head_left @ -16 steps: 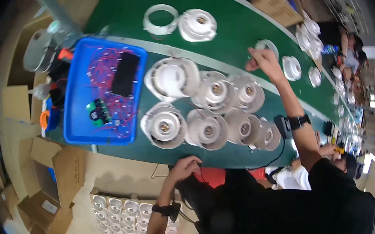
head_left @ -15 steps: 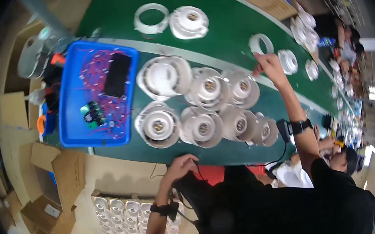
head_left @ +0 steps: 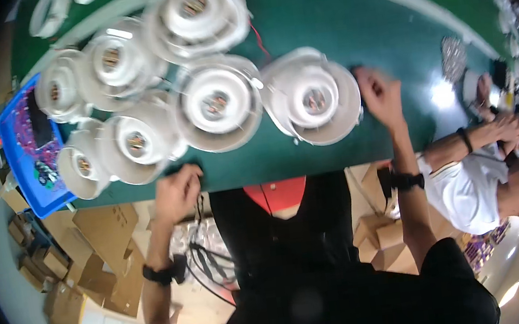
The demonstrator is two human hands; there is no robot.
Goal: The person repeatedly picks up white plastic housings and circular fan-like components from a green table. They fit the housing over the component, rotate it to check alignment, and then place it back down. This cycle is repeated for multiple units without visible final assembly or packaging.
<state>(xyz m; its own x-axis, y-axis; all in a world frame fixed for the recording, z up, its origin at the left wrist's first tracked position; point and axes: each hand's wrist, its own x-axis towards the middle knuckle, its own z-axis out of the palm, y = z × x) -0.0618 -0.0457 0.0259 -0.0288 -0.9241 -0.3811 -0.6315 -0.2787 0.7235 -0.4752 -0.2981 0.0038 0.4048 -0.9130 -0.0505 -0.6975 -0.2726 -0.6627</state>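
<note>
Right hand [head_left: 379, 92] loosely curled, touching the rim of a white round lamp housing [head_left: 313, 97]; left hand [head_left: 177, 191] closed at the green surface [head_left: 385, 23] edge

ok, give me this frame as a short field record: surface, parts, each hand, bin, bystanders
surface: green table
parts: cluster of round white lamp housings, open side up
left hand: at the table's near edge, below the housings; grip unclear
right hand: on the table beside the rightmost housing; blurred
bin: blue tray, far left, small parts inside
bystanders: person in a white shirt, right
</note>
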